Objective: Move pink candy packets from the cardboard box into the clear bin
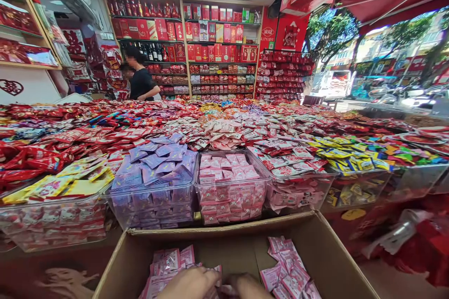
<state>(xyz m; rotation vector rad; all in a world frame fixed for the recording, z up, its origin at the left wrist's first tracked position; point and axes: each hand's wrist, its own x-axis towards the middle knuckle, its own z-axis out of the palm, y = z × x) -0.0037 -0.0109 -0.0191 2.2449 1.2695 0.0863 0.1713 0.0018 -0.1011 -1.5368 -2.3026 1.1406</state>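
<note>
Both my hands are low inside an open cardboard box. My left hand lies over small pink candy packets on the box's left side, its fingers curled down around some of them. Just to its right is my right hand, dark and smeared by motion, its fingertips out of sight. Between the hands some pink packets show dimly. A second pile of pink packets lies at the right side of the box. Beyond the far wall stands a clear plastic bin filled with similar pink packets.
Beside that bin are a bin of purple packets, a bin of yellow packets and a bin of red-and-white packets. Heaped sweets cover the display behind. A person in black stands near the back shelves.
</note>
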